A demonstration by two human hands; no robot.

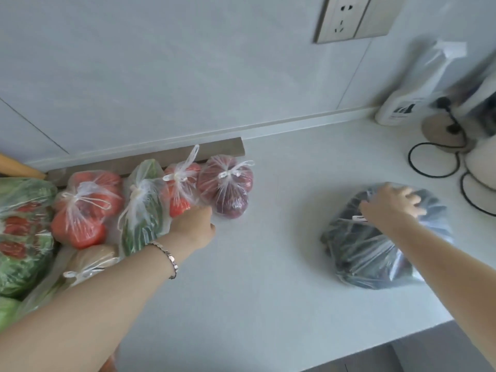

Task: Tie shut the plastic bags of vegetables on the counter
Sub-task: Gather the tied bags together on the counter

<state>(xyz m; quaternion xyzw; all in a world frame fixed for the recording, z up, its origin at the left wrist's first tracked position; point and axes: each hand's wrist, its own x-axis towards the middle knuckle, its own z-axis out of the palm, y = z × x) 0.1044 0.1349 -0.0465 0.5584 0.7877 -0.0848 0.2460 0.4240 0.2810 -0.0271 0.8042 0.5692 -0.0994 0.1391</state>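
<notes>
gripping top of dark veg bag (375, 253) w/ r hand (391, 204), fingers curled into plastic, nr worktop (268, 264) right edge; l hand (194, 226) just beside tied pepper bag (179, 189), fingers: can't tell.

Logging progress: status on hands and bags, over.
Left hand at tied bags, grip unclear. Right hand grips dark bag, alone on counter. Black cable behind, not touching.
</notes>
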